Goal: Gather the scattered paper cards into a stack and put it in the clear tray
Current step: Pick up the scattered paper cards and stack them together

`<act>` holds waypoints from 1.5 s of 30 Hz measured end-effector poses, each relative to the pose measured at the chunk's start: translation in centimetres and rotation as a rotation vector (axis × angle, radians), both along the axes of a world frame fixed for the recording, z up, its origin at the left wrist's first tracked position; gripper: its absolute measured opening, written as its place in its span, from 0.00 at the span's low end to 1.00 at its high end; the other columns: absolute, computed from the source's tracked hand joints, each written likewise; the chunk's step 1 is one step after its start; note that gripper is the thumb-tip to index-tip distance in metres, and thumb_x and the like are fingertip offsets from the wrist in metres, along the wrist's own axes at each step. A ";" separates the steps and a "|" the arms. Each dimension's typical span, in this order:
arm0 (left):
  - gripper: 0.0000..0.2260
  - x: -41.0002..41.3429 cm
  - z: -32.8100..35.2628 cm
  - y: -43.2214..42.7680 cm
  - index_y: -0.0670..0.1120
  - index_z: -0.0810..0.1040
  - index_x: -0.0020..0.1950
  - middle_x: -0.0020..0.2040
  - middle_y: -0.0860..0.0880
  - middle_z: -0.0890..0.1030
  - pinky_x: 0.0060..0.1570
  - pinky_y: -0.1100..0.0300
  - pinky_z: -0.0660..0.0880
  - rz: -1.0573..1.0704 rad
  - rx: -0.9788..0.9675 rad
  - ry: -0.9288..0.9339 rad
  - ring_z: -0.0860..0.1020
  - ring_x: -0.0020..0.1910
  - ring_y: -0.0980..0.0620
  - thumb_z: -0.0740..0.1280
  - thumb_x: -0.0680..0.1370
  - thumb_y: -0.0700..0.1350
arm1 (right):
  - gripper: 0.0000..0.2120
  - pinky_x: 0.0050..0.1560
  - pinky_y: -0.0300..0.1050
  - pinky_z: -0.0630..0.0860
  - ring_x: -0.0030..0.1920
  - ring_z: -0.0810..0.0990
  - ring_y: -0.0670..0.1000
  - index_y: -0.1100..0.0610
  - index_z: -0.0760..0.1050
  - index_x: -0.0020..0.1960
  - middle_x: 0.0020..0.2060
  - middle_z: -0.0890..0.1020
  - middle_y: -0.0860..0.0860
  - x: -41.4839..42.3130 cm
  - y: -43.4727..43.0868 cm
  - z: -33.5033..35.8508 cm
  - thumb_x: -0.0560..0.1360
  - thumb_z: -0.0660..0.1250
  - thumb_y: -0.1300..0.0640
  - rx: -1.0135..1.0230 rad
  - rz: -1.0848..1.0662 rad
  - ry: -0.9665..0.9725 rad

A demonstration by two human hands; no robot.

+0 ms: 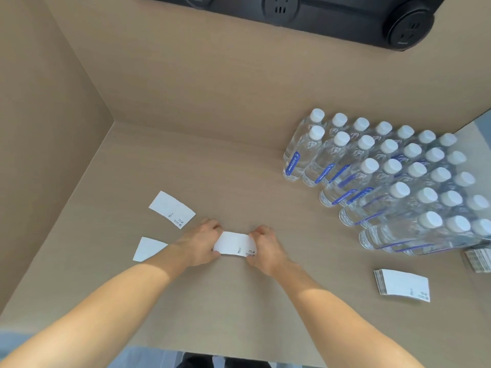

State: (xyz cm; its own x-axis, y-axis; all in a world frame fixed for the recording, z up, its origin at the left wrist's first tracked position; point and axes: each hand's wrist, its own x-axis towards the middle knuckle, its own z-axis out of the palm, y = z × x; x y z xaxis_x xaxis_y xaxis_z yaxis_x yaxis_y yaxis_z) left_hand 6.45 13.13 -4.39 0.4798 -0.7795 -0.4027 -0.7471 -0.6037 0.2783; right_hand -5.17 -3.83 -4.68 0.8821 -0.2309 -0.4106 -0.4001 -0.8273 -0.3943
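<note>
A: Hands both on one small bundle of cards [235, 243] at table [239, 301] centre. Left hand [200, 244] clamped on its left end, right hand [263, 247] pinched on its right end, fingers curled in. Looked like squaring up.

B: Progress?

A: Partway, by guess. Two loose cards left on the near-left side: far loose card [172, 209] just beyond the left hand, near loose card [148, 248] partly hidden under the left forearm. Also saw a thick finished stack [402, 285] lying well apart at right, flat on the table.

B: Tray?

A: Couldn't confirm. Spotted something clear with paper edges at the far right frame edge [478, 260], cut off; maybe the clear tray, maybe not. Nothing visibly dropped in by these hands yet.

B: Left to do?

A: Pick up the two strays, merge with the held bundle, likely join the right stack, then deposit.

B: Clutter, obstacles?

A: Big block of water bottles [385, 176] with white caps, packed in rows at right, just behind the stack and the cut-off item. Judged tight for a reach there; a careless sleeve-less forearm could knock the front row. Black socket strip [281, 9] up on the back wall, irrelevant. Left side bounded by a tan wall panel [47, 128], close to the strays but not touching.
</note>
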 end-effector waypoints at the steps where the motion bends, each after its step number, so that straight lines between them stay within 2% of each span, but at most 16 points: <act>1: 0.20 -0.1 -0.3 0.0 0.43 0.71 0.66 0.65 0.49 0.69 0.63 0.54 0.71 0.021 -0.006 0.019 0.65 0.67 0.48 0.68 0.77 0.49 | 0.17 0.60 0.46 0.72 0.63 0.66 0.55 0.60 0.74 0.59 0.59 0.71 0.55 0.0 0.1 -0.3 0.71 0.68 0.60 0.000 -0.006 -0.011; 7: 0.19 -0.2 -1.1 -0.2 0.45 0.71 0.66 0.67 0.51 0.64 0.61 0.54 0.73 0.154 -0.019 0.144 0.69 0.64 0.49 0.68 0.77 0.45 | 0.17 0.58 0.45 0.73 0.62 0.67 0.54 0.58 0.74 0.59 0.59 0.71 0.54 -0.3 -0.1 -0.8 0.70 0.67 0.62 -0.001 -0.014 -0.026; 13: 0.16 -1.0 -0.8 -0.8 0.42 0.73 0.63 0.67 0.48 0.65 0.63 0.52 0.73 0.251 -0.035 0.174 0.71 0.64 0.46 0.67 0.75 0.38 | 0.14 0.58 0.45 0.73 0.58 0.70 0.56 0.59 0.73 0.56 0.56 0.70 0.55 -0.2 0.4 -0.7 0.70 0.64 0.63 -0.032 -0.042 -0.005; 17: 0.13 -1.2 -0.1 -0.5 0.40 0.73 0.60 0.65 0.46 0.66 0.61 0.52 0.73 0.255 -0.039 0.194 0.73 0.61 0.44 0.66 0.75 0.36 | 0.17 0.60 0.45 0.72 0.61 0.67 0.56 0.59 0.72 0.59 0.58 0.70 0.55 0.4 0.5 -0.5 0.71 0.64 0.64 -0.095 0.025 0.041; 19: 0.14 -0.7 0.2 -0.2 0.40 0.72 0.58 0.64 0.46 0.66 0.59 0.50 0.75 0.234 -0.028 0.212 0.74 0.59 0.44 0.68 0.74 0.36 | 0.19 0.59 0.46 0.73 0.62 0.66 0.56 0.58 0.71 0.61 0.59 0.69 0.54 0.8 0.6 0.0 0.71 0.66 0.61 -0.116 0.050 0.098; 21: 0.18 0.6 0.7 0.4 0.40 0.72 0.62 0.63 0.47 0.66 0.58 0.50 0.75 0.201 -0.028 0.206 0.74 0.59 0.45 0.70 0.73 0.38 | 0.21 0.57 0.47 0.74 0.61 0.66 0.56 0.55 0.70 0.62 0.58 0.69 0.53 1.5 0.8 0.6 0.70 0.69 0.57 -0.140 0.061 0.149; 23: 0.22 2.6 1.3 1.3 0.42 0.71 0.66 0.63 0.47 0.67 0.59 0.52 0.75 0.181 -0.035 0.183 0.73 0.61 0.45 0.71 0.73 0.39 | 0.23 0.53 0.47 0.74 0.61 0.66 0.56 0.53 0.70 0.60 0.58 0.69 0.52 2.5 1.2 1.4 0.68 0.71 0.51 -0.165 0.054 0.153; 25: 0.23 5.2 1.8 2.7 0.45 0.70 0.68 0.63 0.48 0.68 0.60 0.53 0.74 0.197 -0.045 0.152 0.73 0.62 0.45 0.70 0.74 0.40 | 0.26 0.55 0.48 0.74 0.62 0.65 0.56 0.54 0.69 0.63 0.59 0.70 0.51 4.1 1.9 2.1 0.69 0.71 0.48 -0.148 0.049 0.121; 28: 0.25 9.1 2.4 5.3 0.47 0.68 0.72 0.69 0.48 0.67 0.67 0.51 0.70 0.247 -0.029 0.082 0.68 0.70 0.44 0.69 0.76 0.40 | 0.25 0.60 0.50 0.74 0.65 0.65 0.56 0.56 0.69 0.65 0.61 0.71 0.53 7.3 4.0 3.1 0.71 0.70 0.49 -0.082 0.056 0.050; 31: 0.27 12.1 2.8 7.6 0.48 0.65 0.75 0.76 0.48 0.61 0.72 0.53 0.63 0.273 0.006 0.055 0.61 0.75 0.45 0.68 0.77 0.40 | 0.24 0.63 0.50 0.72 0.66 0.66 0.57 0.58 0.69 0.66 0.62 0.71 0.55 10.5 6.8 3.4 0.72 0.68 0.52 -0.042 0.053 0.000; 36: 0.24 14.2 2.6 9.4 0.47 0.68 0.72 0.70 0.48 0.67 0.67 0.55 0.68 0.231 0.011 0.021 0.67 0.71 0.45 0.67 0.76 0.37 | 0.24 0.61 0.49 0.72 0.63 0.68 0.57 0.59 0.70 0.64 0.61 0.72 0.55 14.3 10.8 2.6 0.73 0.70 0.48 -0.051 0.046 -0.040; 40: 0.26 14.3 1.8 9.5 0.48 0.67 0.71 0.69 0.51 0.66 0.62 0.52 0.73 0.185 0.054 0.030 0.65 0.70 0.46 0.63 0.74 0.33 | 0.23 0.58 0.49 0.72 0.63 0.66 0.56 0.58 0.70 0.62 0.60 0.71 0.54 15.6 12.8 1.2 0.73 0.70 0.48 -0.056 -0.010 -0.018; 43: 0.28 14.6 0.9 9.7 0.50 0.67 0.71 0.70 0.54 0.64 0.60 0.53 0.74 0.147 0.083 0.043 0.63 0.69 0.48 0.62 0.73 0.32 | 0.19 0.59 0.49 0.72 0.61 0.66 0.57 0.58 0.70 0.59 0.58 0.70 0.54 15.6 13.8 0.1 0.72 0.70 0.54 -0.093 -0.028 0.015; 45: 0.23 14.8 0.5 9.7 0.48 0.70 0.65 0.64 0.53 0.67 0.58 0.53 0.74 0.162 0.078 0.060 0.66 0.66 0.48 0.63 0.72 0.32 | 0.15 0.58 0.49 0.73 0.59 0.66 0.57 0.59 0.70 0.56 0.57 0.69 0.55 15.3 14.0 -0.6 0.71 0.68 0.59 -0.102 -0.032 0.016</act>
